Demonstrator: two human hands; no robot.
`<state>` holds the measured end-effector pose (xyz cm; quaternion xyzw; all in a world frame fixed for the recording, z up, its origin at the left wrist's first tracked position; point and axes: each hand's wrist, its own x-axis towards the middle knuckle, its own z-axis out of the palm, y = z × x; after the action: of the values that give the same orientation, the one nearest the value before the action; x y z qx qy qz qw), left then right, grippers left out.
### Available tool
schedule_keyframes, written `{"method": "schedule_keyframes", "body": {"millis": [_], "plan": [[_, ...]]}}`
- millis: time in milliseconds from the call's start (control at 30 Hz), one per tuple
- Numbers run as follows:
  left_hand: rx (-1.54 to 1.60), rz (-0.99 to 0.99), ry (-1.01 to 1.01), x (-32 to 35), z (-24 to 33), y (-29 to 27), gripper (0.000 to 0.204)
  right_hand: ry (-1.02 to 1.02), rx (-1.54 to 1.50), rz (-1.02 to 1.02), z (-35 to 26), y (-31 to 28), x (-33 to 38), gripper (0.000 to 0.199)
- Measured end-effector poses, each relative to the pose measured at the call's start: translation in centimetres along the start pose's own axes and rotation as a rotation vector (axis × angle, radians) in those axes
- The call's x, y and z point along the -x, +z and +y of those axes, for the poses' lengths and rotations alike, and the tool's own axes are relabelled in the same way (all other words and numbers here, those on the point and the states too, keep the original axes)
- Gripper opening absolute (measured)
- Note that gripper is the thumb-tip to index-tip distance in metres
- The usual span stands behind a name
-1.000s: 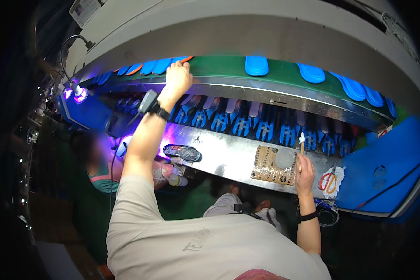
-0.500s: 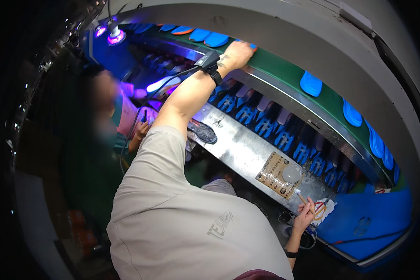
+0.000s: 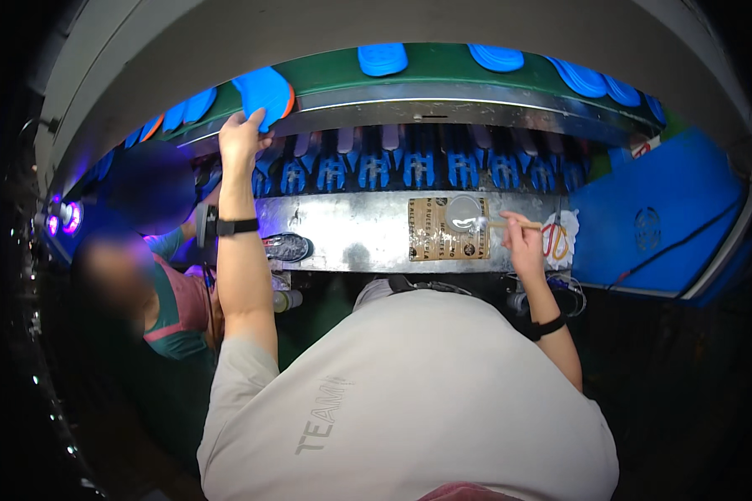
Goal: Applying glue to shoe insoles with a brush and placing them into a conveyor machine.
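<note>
My left hand (image 3: 241, 144) pinches the near end of a blue shoe sole (image 3: 264, 90) with an orange edge, at the front of a green conveyor belt (image 3: 326, 77). My right hand (image 3: 524, 244) is closed round the light wooden handle of a brush (image 3: 505, 224). The brush points left, its tip at the right side of a round, pale dish (image 3: 462, 215). That dish stands on a piece of brown printed cardboard (image 3: 426, 242) on the metal bench (image 3: 355, 221). Whether the tip touches the dish's contents I cannot tell.
More blue soles (image 3: 383, 58) lie along the belt. Below it runs a rack of blue holders (image 3: 376, 169). A dark shoe (image 3: 287, 247) is on the bench, with orange-handled scissors (image 3: 557, 241) on white paper at right. A co-worker (image 3: 180, 305) sits at left, near purple lamps (image 3: 73, 217).
My left hand has drawn the sole toward me and clear of the others beside it. My view has turned right. The brush tip has come to the dish from the cardboard's near edge.
</note>
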<state>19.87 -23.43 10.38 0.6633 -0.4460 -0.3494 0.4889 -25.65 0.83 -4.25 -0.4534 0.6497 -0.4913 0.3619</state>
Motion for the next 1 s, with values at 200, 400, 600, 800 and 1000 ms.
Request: {"method": "schedule_keyframes", "body": {"millis": [200,400,600,800,1000], "plan": [[0.747,-0.451,-0.162,4.1,-5.2,-1.0,0.041,0.048,0.239,-0.116,1.9,2.4,-3.2,0.027],[1.247,-0.496,-0.405,10.3,-1.8,2.7,0.08,0.006,0.36,-0.117,3.9,4.1,-5.2,0.023],[1.481,-0.74,-0.368,8.4,-3.4,2.9,0.076,-0.009,0.379,-0.144,6.2,4.9,-5.8,0.021],[1.181,-0.589,-0.089,13.2,-3.2,3.6,0.073,-0.062,0.31,-0.086,2.6,3.8,-4.5,0.02],[0.872,-0.57,-0.043,19.5,-4.5,3.9,0.091,-0.021,0.184,-0.145,3.2,2.1,-4.0,0.021]]}}
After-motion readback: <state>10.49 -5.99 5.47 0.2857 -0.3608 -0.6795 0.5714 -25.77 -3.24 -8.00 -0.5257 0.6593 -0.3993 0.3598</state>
